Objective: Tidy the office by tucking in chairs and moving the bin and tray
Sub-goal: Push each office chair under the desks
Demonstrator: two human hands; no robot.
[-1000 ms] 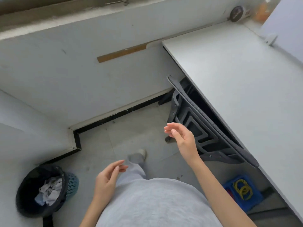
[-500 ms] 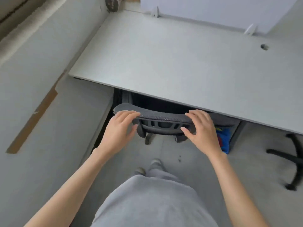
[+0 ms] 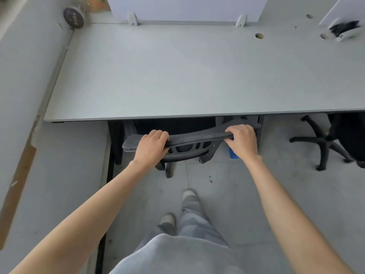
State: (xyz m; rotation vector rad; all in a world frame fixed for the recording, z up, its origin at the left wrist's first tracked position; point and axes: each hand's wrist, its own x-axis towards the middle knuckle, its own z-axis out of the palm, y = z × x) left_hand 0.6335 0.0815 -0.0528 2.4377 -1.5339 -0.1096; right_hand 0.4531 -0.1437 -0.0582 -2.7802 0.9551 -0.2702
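Note:
A grey mesh office chair (image 3: 195, 138) stands at the front edge of the grey desk (image 3: 177, 76), its seat hidden under the desktop. Only the top of its backrest and part of the frame show. My left hand (image 3: 151, 147) is closed over the left end of the backrest's top edge. My right hand (image 3: 242, 140) is closed over the right end. A blue tray (image 3: 232, 153) peeks out on the floor behind my right hand, mostly hidden. The bin is out of view.
A second black chair's star base (image 3: 324, 143) stands on the floor to the right, under the desk edge. A wall (image 3: 29, 135) runs close on the left. A round dark container (image 3: 74, 16) sits at the desk's back left corner. My feet are on the tiled floor below.
I have turned from the wall corner with the bin towards the desk. Both hands went from free in the air to gripping the chair's backrest, which now sits closer under the desk.

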